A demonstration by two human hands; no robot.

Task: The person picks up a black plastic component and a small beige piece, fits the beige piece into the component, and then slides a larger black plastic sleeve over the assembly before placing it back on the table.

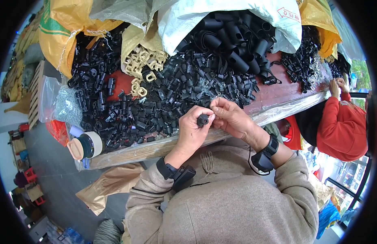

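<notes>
Above the table's near edge, my left hand (191, 129) is closed around a small black cylindrical plastic part (202, 120), whose round ribbed end faces up. My right hand (234, 120) is beside it, thumb and forefinger pinched together close to the left fingertips. Whatever lies in that pinch is too small to make out. Just beyond both hands spreads a heap of short black plastic fittings (188, 83). Cream-coloured plastic clips (144, 61) spill out of a sack onto the heap.
Large black tubes (233, 42) pour from a white sack (176, 24) at the back. A bag of small metal pieces (68, 106) and a lidded jar (87, 145) occupy the left corner. On the right, a person in a red top (343, 128) works at the same wooden-edged table (135, 153).
</notes>
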